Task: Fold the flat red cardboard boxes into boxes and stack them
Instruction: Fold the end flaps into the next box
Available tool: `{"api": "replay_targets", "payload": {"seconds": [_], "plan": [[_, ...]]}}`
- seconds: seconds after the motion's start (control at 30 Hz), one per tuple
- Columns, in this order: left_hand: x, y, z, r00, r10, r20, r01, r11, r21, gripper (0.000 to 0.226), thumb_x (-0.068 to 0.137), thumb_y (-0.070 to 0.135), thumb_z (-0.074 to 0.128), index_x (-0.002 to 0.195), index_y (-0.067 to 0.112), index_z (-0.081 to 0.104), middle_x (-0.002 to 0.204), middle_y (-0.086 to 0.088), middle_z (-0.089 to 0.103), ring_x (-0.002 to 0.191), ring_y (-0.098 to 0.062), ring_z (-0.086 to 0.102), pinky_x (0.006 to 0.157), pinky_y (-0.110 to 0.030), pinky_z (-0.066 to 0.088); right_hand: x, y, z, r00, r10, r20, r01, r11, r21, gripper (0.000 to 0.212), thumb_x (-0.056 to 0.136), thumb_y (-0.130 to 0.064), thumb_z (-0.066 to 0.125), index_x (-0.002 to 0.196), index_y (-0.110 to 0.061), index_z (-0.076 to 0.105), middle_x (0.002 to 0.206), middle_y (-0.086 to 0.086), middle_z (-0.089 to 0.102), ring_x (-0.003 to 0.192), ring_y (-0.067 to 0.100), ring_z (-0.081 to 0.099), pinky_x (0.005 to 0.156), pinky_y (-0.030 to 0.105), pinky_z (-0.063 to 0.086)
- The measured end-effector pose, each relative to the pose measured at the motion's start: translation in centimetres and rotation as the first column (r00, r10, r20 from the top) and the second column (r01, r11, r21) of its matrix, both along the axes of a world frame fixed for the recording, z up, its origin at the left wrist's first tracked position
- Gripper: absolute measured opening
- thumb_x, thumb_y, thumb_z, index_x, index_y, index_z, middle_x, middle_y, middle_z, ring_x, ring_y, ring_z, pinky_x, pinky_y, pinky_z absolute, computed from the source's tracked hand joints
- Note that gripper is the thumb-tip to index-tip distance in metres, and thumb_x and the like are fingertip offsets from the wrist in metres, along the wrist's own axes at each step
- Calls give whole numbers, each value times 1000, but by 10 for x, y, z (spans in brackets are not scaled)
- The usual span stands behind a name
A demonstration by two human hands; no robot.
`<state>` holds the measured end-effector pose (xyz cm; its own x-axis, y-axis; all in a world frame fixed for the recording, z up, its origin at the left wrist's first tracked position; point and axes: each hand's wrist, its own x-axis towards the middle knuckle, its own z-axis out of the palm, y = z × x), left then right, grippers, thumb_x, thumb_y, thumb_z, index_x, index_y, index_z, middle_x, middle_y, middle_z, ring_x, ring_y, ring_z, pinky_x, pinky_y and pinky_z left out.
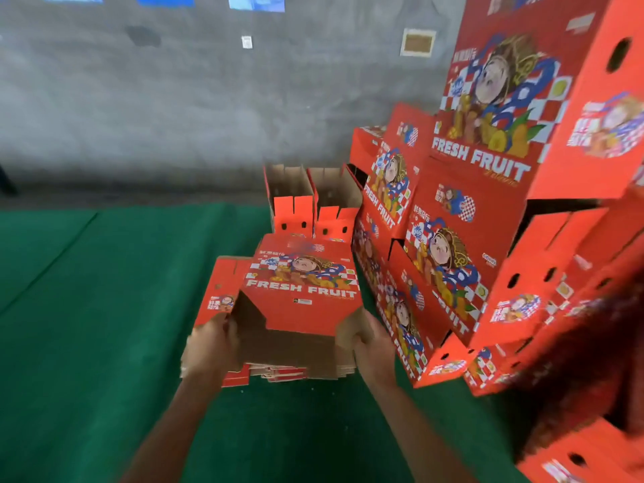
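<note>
Gripping the top red fruit box blank (299, 294) by its near brown flaps, the left hand (209, 346) and right hand (374, 343) curl around opposite sides, atop the flat pile (292, 373) on green matting (87, 343). Fingertips are hidden; folded boxes (488, 210) crowd right, blurred.

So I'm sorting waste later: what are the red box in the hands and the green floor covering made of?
The red box looks like corrugated cardboard: glossy red printed outside, plain brown inside, with layered brown edges in the flat stack below. The green floor covering seems a matte, felt-like carpet or mat, with a fuzzy texture and a seam; the exact fibre is unclear.
</note>
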<state>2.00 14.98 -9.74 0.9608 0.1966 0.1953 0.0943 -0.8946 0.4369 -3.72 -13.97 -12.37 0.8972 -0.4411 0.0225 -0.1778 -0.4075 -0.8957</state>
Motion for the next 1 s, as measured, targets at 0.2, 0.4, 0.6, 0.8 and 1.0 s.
{"api": "replay_targets", "payload": {"seconds": [0.2,0.4,0.6,0.8,1.0], "plan": [[-33,-2,52,938,-6,347,133,930,-342,40,103,34,57,75,6,58,63,-10,56,61,-35,54,60,-36,34,-25,-23,57,939,-138,314,157,987,-37,19,102,-14,59,112,1,66,96,8,66,89,25,62,83,40,51],[-78,-21,103,917,76,393,174,808,-563,50,98,52,50,74,9,59,67,-7,63,61,-25,56,60,-41,45,-78,-67,124,944,30,329,-17,999,-42,25,107,-35,50,117,-18,65,92,12,69,76,18,60,72,34,55],[-142,-27,100,899,169,404,154,742,-653,30,87,34,56,101,8,62,90,-4,65,82,-21,55,76,-38,47,-121,-110,141,958,241,158,-219,965,-148,24,104,-19,56,123,-8,64,111,6,69,107,24,64,92,36,50],[-187,-27,64,932,205,300,77,695,-715,55,77,25,57,128,7,64,110,-12,68,99,-26,62,91,-40,49,-163,-118,111,969,236,68,-228,968,-106,44,103,-14,58,145,-6,50,133,7,60,123,25,57,108,46,46],[-182,-19,41,938,174,298,27,825,-565,24,84,12,67,103,7,79,114,-17,69,110,-40,63,98,-47,48,-177,-117,99,975,211,76,-215,975,60,49,102,-18,62,148,-9,49,139,5,60,128,22,57,109,38,49]]}}
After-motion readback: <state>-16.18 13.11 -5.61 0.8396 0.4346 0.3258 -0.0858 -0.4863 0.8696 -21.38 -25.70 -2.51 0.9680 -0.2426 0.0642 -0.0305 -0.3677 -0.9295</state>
